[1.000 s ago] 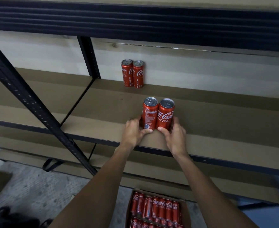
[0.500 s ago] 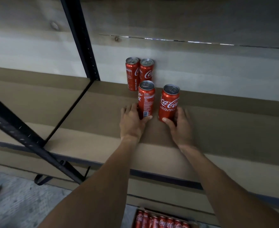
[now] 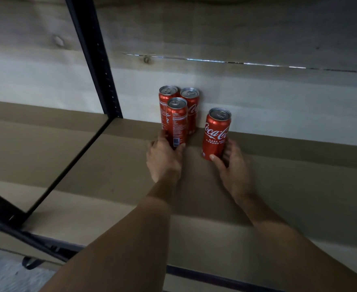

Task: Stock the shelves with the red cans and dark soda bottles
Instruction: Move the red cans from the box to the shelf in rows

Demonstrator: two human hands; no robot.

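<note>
Two red cans [image 3: 191, 108] stand upright against the pale back wall of the brown shelf board [image 3: 89, 165]. Right in front of them stands a third red can [image 3: 176, 123], and my left hand [image 3: 165, 161] grips its base with thumb and fingers. A fourth red can [image 3: 215, 133] stands upright to the right, apart from the others, with my right hand [image 3: 232, 165] curled round its lower part. No dark soda bottles are in view.
A black metal upright [image 3: 93, 57] rises at the left of the cans, and a black divider bar [image 3: 68, 169] runs forward from its foot. The shelf's dark front edge [image 3: 215, 277] lies below my forearms. Grey floor [image 3: 4, 275] shows at the bottom left.
Both hands have slid their cans from the shelf's front towards the back wall. The left can now stands right in front of the two rear cans, and the box of cans has left view.
</note>
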